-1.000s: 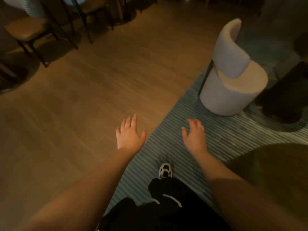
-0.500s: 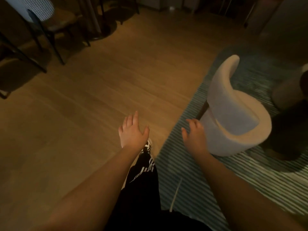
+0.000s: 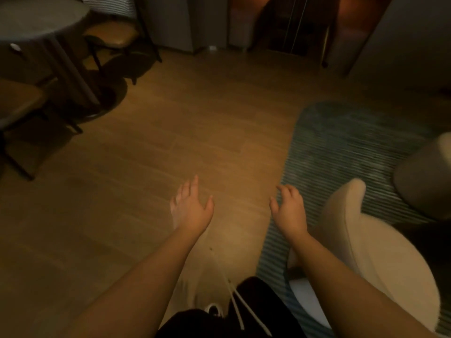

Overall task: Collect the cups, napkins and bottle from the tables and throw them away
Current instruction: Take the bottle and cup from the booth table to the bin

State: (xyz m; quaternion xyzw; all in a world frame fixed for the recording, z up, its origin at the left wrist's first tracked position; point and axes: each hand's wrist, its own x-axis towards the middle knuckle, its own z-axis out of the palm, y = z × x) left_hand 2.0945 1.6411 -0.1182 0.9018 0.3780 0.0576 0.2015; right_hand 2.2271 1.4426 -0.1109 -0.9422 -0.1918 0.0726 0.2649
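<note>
No cup, napkin or bottle shows in the head view. My left hand (image 3: 191, 208) hovers palm down over the wooden floor (image 3: 170, 147), fingers spread, holding nothing. My right hand (image 3: 289, 211) hangs beside it at the rug's edge, fingers loosely curled and apart, also holding nothing. Both forearms reach out from the bottom of the frame. A round grey table (image 3: 41, 19) stands at the far left; what lies on its top is too blurred to tell.
A cream curved-back chair (image 3: 366, 252) stands close at my right on a striped blue-grey rug (image 3: 341, 152). Another pale seat (image 3: 424, 181) is at the right edge. Dark-legged chairs (image 3: 112, 37) surround the table at left. Doors and a wall lie ahead.
The view has swung forward and left as I walk: the cream chair slid to the lower right, the round table and far doors came into view. Both hands stay out front, holding nothing.
</note>
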